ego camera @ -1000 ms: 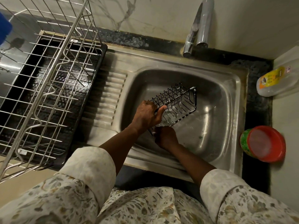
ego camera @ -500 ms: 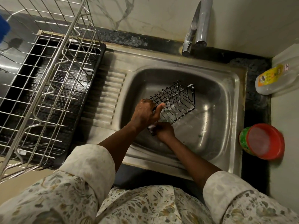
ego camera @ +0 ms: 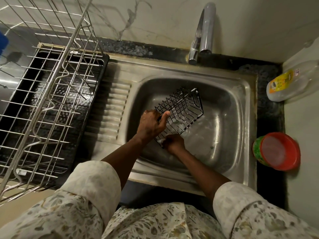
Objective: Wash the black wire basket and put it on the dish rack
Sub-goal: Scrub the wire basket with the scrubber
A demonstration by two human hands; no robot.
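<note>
Head view, looking down. A steel sink (ego camera: pixel 245 87) fills the centre; its bowl is bounded by the tap (ego camera: pixel 202 30) and wall at the far side, a ribbed draining surface (ego camera: pixel 110 107) on the left, and a dark counter strip (ego camera: pixel 269 107) on the right. The bowl floor to the right of the hands is bare and wet, so most of the free room lies on that side and toward the far wall of the bowl.

The black wire basket (ego camera: pixel 183 107) is inside the bowl, left of centre, tilted with its open grid facing up and left. Its long axis runs diagonally: near end at the lower left by the hands, far end pointing up and right toward the tap. The far end is raised off the bowl floor.

The left hand (ego camera: pixel 151 124) is closed around the basket's upper long edge, thumb laid across the wires. The right hand (ego camera: pixel 173 142) is curled at the near lower corner of the basket, with a small pale patch, foam or a scrubber, showing at the fingers; which it is cannot be told.

The dish rack (ego camera: pixel 51 94) stands on a black tray (ego camera: pixel 96 94) left of the draining surface, well apart from the basket. On the right counter: a plastic bottle (ego camera: pixel 290 81) lying on its side, and a red-lidded tub (ego camera: pixel 278 150) near the sink rim.
</note>
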